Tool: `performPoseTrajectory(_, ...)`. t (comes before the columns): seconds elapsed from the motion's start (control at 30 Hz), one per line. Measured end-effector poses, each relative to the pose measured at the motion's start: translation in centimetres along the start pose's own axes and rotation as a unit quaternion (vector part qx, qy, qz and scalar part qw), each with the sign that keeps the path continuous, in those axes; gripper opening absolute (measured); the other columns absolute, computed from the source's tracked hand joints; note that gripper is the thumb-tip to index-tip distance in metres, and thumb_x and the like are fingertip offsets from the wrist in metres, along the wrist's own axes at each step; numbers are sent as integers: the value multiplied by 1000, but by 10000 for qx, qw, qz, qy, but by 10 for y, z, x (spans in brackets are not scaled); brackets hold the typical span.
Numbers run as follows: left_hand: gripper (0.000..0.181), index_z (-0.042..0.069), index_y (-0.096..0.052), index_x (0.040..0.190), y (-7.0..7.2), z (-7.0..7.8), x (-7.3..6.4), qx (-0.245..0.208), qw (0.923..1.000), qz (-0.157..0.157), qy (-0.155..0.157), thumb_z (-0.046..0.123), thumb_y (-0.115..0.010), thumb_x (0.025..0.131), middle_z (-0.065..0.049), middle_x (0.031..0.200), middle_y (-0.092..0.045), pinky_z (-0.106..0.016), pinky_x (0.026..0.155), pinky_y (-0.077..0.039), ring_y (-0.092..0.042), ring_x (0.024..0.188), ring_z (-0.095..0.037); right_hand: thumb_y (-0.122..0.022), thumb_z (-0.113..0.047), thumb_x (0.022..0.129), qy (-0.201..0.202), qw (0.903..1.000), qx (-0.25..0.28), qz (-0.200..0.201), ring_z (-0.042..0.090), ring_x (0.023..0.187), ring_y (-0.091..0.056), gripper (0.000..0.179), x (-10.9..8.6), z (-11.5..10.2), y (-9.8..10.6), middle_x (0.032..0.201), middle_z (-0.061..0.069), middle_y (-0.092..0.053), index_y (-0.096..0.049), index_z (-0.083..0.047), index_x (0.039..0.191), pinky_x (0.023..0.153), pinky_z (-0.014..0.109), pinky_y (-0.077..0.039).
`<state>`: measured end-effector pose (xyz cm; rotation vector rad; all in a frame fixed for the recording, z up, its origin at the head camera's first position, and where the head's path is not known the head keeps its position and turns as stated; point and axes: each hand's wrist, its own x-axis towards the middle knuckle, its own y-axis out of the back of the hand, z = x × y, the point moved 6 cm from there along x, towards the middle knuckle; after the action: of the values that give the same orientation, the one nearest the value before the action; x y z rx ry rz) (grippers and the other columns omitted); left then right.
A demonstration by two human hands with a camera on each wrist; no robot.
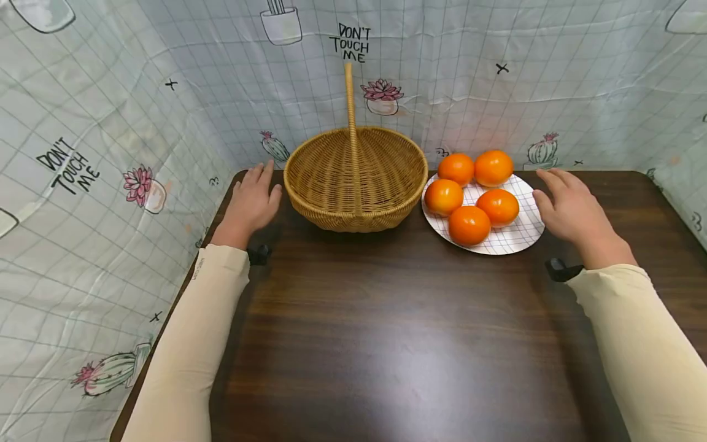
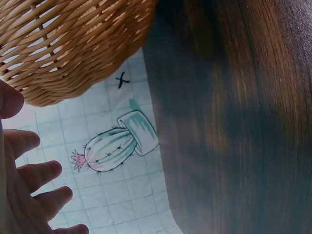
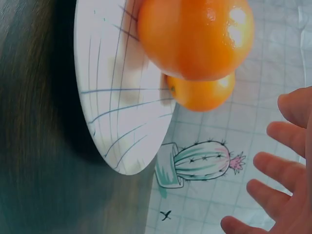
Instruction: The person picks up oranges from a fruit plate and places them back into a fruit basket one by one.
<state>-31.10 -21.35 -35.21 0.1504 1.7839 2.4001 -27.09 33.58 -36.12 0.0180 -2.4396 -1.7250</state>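
Note:
A brown wicker basket (image 1: 309, 205) with a tall arched handle (image 1: 351, 104) stands at the back of the table, nothing visible inside it. To its right, a white plate (image 1: 525, 236) with a grid pattern bears several glossy orange fruits (image 1: 469, 225), persimmon-like or oranges. My left hand (image 1: 251, 199) is just left of the basket, fingers extended and apart from it; the left wrist view shows the basket wall (image 2: 73, 53) near the thumb. Beside the plate's right edge, my right hand (image 1: 571, 205) has its fingers spread and holds nothing. The right wrist view shows a fruit (image 3: 195, 36) close by.
A dark wooden table (image 1: 386, 319) spreads out in front, with light glaring off its surface. Pale cloth (image 1: 464, 80) printed with cacti and lettering hangs along the back and both sides. Dark straps with small devices (image 1: 560, 269) sit at the wrists.

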Motion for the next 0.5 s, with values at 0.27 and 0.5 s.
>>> performPoseTrajectory(0.27, 62, 12, -6, 158, -3, 3, 1, -511, 9987, 34, -2, 38, -24, 104, -21, 161, -13, -59, 116, -15, -13, 148, -39, -36, -31, 102, 164, 9997, 127, -103, 51, 138, -24, 57, -2, -9, -5, 153, 30, -26, -30, -3, 151, 110, 67, -19)
performPoseTrajectory(0.5, 63, 16, -2, 158, -6, 6, 1, -1062, 9943, -36, 12, 44, -20, 104, -15, 163, -11, -54, 118, -15, -12, 150, -35, -41, -35, 101, 308, 9989, 219, -294, 50, 138, -24, 59, -1, -14, -11, 154, 28, -25, -30, -6, 151, 108, 68, -20)
